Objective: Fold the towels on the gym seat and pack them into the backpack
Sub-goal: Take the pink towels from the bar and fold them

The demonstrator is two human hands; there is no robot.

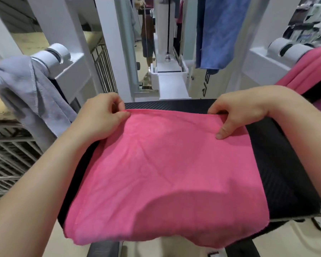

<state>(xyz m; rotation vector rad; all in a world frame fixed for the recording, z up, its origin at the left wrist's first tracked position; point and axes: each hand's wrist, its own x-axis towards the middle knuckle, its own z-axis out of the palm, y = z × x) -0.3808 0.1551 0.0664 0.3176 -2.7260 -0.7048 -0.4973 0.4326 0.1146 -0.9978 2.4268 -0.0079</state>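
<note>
Person, head-cam view: two hands + forearms only. L hand (100,115): bare, finger backs + knuckles showing, nails not clear. R hand (237,112): bare, thumbnail (219,135) short, plain. L forearm (44,173), R forearm (302,145): uncovered from wrist to frame edge, smooth, hair too fine to make out. Creases at knuckles + wrists. Cream fabric (295,242) at bottom-right corner, poss. person's garment, can't tell.

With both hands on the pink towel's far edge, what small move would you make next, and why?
Probably draw the far edge back onto the near edge: the left hand and right hand pinch both far corners, and the towel lies flat on the seat.
</note>
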